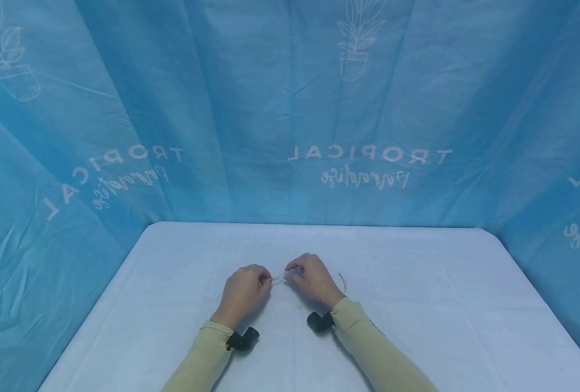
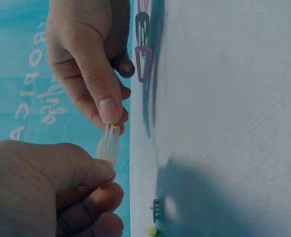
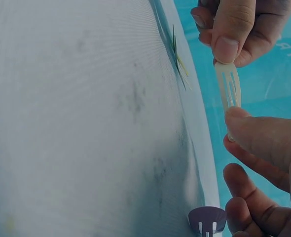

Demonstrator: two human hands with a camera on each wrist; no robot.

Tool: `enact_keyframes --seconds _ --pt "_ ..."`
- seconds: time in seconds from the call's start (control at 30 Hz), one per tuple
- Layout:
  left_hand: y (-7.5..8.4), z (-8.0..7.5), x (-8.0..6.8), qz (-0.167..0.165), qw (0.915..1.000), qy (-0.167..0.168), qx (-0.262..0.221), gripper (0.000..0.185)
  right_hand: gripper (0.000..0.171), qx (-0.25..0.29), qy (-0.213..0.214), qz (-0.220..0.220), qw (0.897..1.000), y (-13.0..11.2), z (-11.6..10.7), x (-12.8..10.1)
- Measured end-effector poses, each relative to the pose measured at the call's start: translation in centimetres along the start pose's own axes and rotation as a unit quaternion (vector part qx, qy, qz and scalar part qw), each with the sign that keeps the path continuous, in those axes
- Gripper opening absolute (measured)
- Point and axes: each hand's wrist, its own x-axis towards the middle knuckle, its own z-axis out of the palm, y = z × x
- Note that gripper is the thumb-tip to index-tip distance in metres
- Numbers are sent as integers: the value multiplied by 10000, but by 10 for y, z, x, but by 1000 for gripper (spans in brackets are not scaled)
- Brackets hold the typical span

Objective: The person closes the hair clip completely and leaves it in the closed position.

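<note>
Between both hands, above the white table, is a cream snap hair clip (image 3: 228,86) with long slots. My left hand (image 1: 243,291) pinches one end between thumb and index finger. The opposite end is pinched by my right hand (image 1: 314,277), whose thumb (image 3: 254,133) covers part of it. In the left wrist view the clip (image 2: 107,148) spans the short gap between the thumbs, and the right hand's other fingers are loosely bent.
A purple clip (image 2: 143,64), a dark green clip (image 2: 142,27) and a pink clip (image 2: 143,5) lie in a row on the white table (image 1: 441,326). Thin green and yellow pieces (image 3: 177,57) lie near the table's edge. A blue curtain (image 1: 270,109) encloses the table's back and sides.
</note>
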Motion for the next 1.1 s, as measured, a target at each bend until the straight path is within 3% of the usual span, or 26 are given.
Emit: enact_keyframes --seconds 1.1 --pt "-5 -1 2 -349 9986 -180 -368 7 6 -41 -120 -225 9997 -5 -4 -2"
